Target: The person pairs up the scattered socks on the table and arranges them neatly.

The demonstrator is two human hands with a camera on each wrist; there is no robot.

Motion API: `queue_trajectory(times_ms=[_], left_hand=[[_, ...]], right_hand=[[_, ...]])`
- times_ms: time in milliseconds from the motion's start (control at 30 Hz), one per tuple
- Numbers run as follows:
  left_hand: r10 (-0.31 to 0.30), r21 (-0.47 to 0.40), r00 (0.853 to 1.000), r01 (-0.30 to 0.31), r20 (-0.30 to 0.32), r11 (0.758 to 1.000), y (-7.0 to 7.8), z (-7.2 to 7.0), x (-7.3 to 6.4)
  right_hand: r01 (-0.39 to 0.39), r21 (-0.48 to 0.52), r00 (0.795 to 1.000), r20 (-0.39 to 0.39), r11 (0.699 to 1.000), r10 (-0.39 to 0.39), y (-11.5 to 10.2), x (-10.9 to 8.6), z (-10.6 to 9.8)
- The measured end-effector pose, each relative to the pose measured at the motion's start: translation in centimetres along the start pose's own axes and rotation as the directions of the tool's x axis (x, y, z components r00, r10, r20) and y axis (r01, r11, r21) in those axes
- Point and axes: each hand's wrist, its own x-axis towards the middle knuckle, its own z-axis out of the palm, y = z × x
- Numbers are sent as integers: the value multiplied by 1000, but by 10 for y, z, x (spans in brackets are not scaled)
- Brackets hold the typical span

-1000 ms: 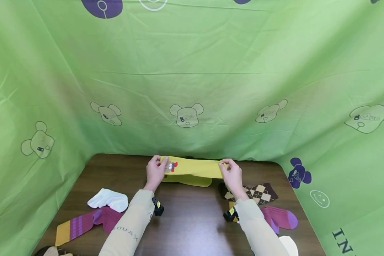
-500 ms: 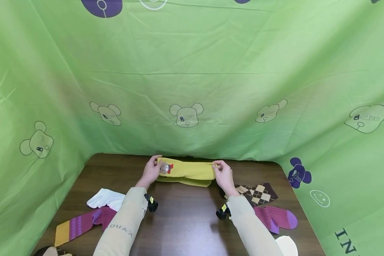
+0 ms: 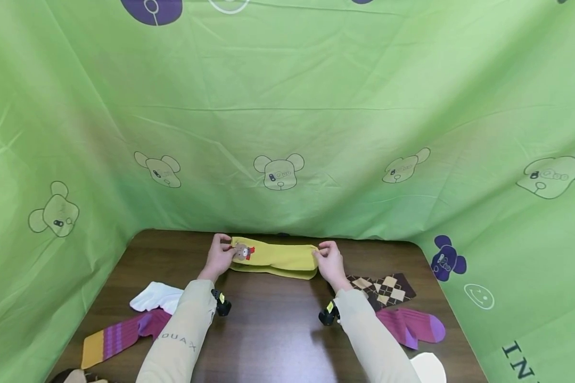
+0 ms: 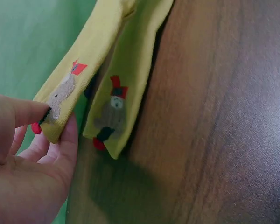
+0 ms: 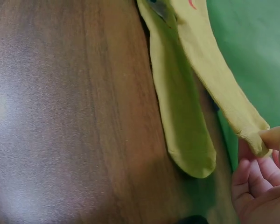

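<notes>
A yellow sock with a bear print is stretched sideways between both hands at the table's far edge. Its cuff end is pinched by the left hand, thumb over the bear. The right hand pinches the toe end between thumb and fingers. Just below the held sock, a matching yellow sock lies flat on the wooden table, partly covered in the head view. In the left wrist view, the lower sock's bear print shows alongside the held one's.
On the left lie a white sock and a maroon sock with an orange end. Argyle brown socks, a maroon sock with a purple end and a white piece are on the right. A green curtain encloses the table.
Both hands have shifted left and lowered the held sock towards the matching one beneath. The right hand moved further left than the left hand, so the sock is less taut.
</notes>
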Motion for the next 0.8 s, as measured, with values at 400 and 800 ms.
queue_trajectory(times_ms=[400,800], left_hand=[[47,50,999,-48,8,998,-16,1,3],[16,155,999,-23,45,988,-19,3,-1]], right_hand=[[5,-47,1000,21,999,-4,8,-6,6],[-49,-97,997,51,994,54,17,-11,7]])
